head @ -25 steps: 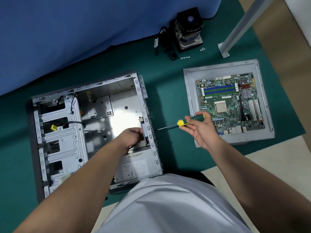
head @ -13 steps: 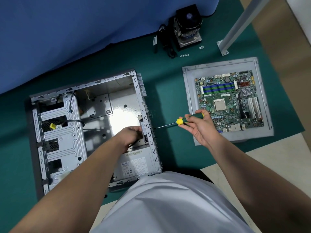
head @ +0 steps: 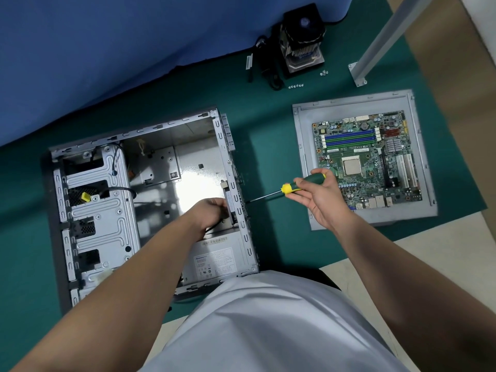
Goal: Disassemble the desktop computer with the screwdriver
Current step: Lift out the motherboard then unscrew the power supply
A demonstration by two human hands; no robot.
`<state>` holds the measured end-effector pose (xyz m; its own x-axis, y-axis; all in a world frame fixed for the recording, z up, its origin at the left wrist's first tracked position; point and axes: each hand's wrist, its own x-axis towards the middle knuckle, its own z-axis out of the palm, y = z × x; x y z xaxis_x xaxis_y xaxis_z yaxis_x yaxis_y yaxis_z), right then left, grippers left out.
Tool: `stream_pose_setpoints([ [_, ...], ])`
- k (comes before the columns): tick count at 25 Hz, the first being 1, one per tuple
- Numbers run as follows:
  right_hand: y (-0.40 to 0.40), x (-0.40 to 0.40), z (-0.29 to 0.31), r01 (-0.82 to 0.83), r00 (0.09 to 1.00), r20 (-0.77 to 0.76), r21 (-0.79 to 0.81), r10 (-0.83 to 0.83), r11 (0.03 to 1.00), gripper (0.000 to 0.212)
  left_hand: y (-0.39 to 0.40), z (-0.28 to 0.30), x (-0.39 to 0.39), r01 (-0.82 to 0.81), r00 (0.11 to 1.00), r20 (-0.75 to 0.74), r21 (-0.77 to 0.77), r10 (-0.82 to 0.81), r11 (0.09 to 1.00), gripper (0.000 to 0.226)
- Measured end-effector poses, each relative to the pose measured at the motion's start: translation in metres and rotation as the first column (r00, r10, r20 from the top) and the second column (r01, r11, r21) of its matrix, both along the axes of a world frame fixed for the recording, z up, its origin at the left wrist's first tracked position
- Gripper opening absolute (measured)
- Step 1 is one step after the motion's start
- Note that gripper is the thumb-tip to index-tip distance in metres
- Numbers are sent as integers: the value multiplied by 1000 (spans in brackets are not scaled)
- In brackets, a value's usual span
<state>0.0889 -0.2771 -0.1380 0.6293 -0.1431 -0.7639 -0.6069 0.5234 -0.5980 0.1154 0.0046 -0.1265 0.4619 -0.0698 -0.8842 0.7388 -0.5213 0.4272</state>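
Case lies on its side at the left of the green mat, open face up, its near end against the mat's near edge. My right hand pinches the screwdriver by the green-and-yellow handle, fingers curled round it; the shaft runs level and the tip sits at the case's rear wall from outside, on what I judge is a screw, though the head is too small to see. My left hand is inside the case against that same wall, fingers curled on a small grey part there; I can't tell exactly what it is. PSU sits in the near right corner of the case, just below my left hand. Handling call: the case is stiff sheet steel, bulky but stable lying flat, with edges likely sharp, so I'd hold it by the folded rims. PSU is probably the heavy lump; support it from inside before the last screw goes. Handle looks grippy, and the long thin shaft could skate off a screw unless I push straight along it. Motherboard rests in the side panel at the right of the mat: fragile, edges only. Cooler and loose screws are at the far edge.
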Motion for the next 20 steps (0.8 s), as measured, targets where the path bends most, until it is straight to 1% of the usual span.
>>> stream_pose_setpoints([
  [3, 2, 4, 2, -5, 999, -42, -51, 3, 999, 44, -1, 3, 1, 4, 1000, -6, 4, -4, 1000, 34],
  [5, 0, 8, 4, -28, 996, -92, -90, 20, 996, 37, -2, 7, 0, 0, 1000, -15, -2, 0, 1000, 39],
  [6, -3, 11, 7, -83, 988, -138, -126, 65, 989, 36, -2, 9, 0, 3, 1000, -15, -5, -3, 1000, 39],
  [7, -6, 12, 9, -175, 970, -201, -189, 136, 966, 37, -2, 12, 0, 6, 1000, -16, -6, -6, 1000, 38],
  [8, -10, 13, 10, -299, 935, -276, -280, 222, 912, 38, -2, 14, 0, 11, 1000, -17, -5, -11, 1000, 37],
  [9, -16, 13, 9, -429, 886, -350, -375, 303, 822, 45, -3, 15, 0, 15, 1000, -18, -8, -16, 1000, 38],
  [10, -21, 14, 6, -527, 839, -403, -440, 365, 727, 50, -3, 16, 0, 18, 1000, -19, -6, -18, 1000, 38],
  [11, -26, 16, 4, -571, 816, -408, -457, 409, 682, 48, -3, 18, 0, 21, 1000, -19, 1, -20, 1000, 39],
  [12, -27, 17, 4, -577, 814, -376, -434, 443, 692, 39, -3, 19, 0, 28, 999, -16, 9, -28, 1000, 39],
  [14, -31, 21, 8, -542, 839, -281, -362, 465, 759, 20, -3, 21, 0, 38, 999, -9, -2, -38, 999, 39],
  [16, -35, 24, 16, -488, 871, -197, -261, 449, 833, 13, -3, 24, 0, 42, 999, -8, -12, -42, 999, 37],
  [17, -36, 24, 20, -505, 862, -183, -233, 473, 831, 14, -3, 25, 0, 48, 999, -8, -11, -48, 999, 36],
  [18, -37, 25, 22, -561, 827, -214, -257, 520, 787, 21, -3, 26, 1, 52, 999, -11, -10, -53, 999, 35],
  [19, -38, 27, 24, -659, 752, -281, -336, 597, 673, 31, -4, 27, 1, 51, 999, -16, -10, -51, 999, 34],
  [20, -38, 29, 26, -730, 676, -362, -447, 642, 516, 40, -4, 27, 1, 48, 999, -19, -6, -48, 999, 33],
])
